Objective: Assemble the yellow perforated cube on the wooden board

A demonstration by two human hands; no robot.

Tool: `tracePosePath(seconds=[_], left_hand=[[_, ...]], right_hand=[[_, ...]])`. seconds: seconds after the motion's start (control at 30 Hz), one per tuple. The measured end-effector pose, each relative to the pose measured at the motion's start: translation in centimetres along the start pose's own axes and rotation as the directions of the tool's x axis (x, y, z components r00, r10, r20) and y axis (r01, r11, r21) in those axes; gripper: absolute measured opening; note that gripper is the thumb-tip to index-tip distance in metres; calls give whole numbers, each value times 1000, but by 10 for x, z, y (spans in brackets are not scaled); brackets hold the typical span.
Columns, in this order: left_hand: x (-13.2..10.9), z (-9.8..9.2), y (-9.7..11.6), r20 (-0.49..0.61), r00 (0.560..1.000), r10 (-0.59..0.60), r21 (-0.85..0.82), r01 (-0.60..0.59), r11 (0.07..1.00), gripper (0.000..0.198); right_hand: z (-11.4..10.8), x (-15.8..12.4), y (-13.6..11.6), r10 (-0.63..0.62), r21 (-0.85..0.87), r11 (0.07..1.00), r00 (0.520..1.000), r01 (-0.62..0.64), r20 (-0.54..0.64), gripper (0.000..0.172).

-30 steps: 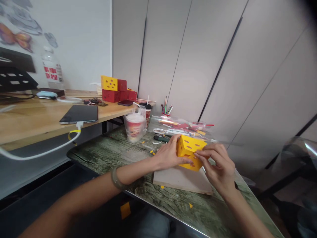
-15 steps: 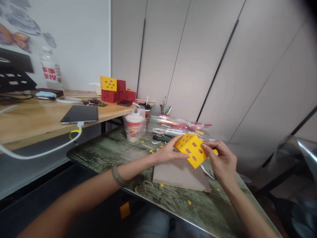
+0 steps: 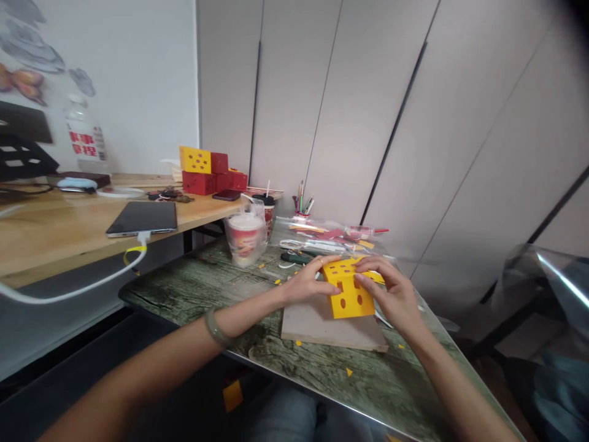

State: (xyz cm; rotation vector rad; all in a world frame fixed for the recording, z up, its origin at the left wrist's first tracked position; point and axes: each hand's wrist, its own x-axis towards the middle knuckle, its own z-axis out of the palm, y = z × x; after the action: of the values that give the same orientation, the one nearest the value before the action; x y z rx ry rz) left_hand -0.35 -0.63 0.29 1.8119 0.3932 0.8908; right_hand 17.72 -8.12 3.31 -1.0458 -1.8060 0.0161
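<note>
At far left a bottle (image 3: 83,138) stands on the wooden desk (image 3: 55,230); its red label carries writing, too blurred to read. A tablet (image 3: 142,218) lies nearer, with a white cable (image 3: 87,283) plugged in. Red and yellow boxes (image 3: 209,172) are stacked at the desk's far end. On the green table (image 3: 193,288) sits a cup (image 3: 243,236) in a plastic bag; its print cannot be read.

The left hand (image 3: 306,283) grips the left side of the yellow box (image 3: 347,288), fingers closed on it. The box sits over a grey board (image 3: 331,328), cut-out holes facing the person. The right hand (image 3: 391,294) clasps the right side and top. To do this step well, both hands should probably press the faces evenly, so the paper walls do not buckle and the edges stay square.
</note>
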Motion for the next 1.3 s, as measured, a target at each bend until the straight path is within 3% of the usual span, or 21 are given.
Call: tracePosePath(seconds=[0.17,0.33,0.47,0.53,0.6,0.7,0.8,0.9,0.97,1.1,1.2,1.3], left_hand=[[2,1,0,-35,999,7,-86,-10,996,80],[6,1,-1,-95,980,177,-146,-190,971,97],[9,-1,-7,-137,948,287,-68,-298,952,107],[10,-3,-12,-126,948,291,-22,-296,955,107],[11,-6,-17,-99,959,264,65,-259,964,107],[11,-15,-23,-21,986,168,240,-158,958,106],[13,-27,-26,49,998,32,331,-47,942,93],[17,-37,-25,-133,991,1,274,36,961,71],[20,-41,-22,-241,969,48,192,0,981,58],[22,-42,-14,-219,969,115,128,-88,988,32],[21,-39,-12,-197,970,144,185,-107,977,35],[20,-37,-15,-130,974,185,247,-149,957,34]], right_hand=[[1,0,2,119,166,979,993,-120,16,13],[1,-2,21,238,360,901,969,-243,60,59],[6,-4,31,277,371,861,933,-347,229,79],[9,-5,32,270,417,826,915,-380,299,73],[10,-4,32,297,450,802,916,-393,270,61],[5,-3,33,391,364,827,904,-428,174,47],[-4,-5,35,421,240,852,881,-466,217,45],[-10,-7,38,421,224,859,883,-461,205,44],[-11,-7,39,421,244,864,898,-440,130,44],[-6,-7,35,269,113,957,963,-269,18,39],[1,-9,28,101,-19,995,990,-100,100,31],[9,-12,22,36,-84,996,985,-22,169,26]])
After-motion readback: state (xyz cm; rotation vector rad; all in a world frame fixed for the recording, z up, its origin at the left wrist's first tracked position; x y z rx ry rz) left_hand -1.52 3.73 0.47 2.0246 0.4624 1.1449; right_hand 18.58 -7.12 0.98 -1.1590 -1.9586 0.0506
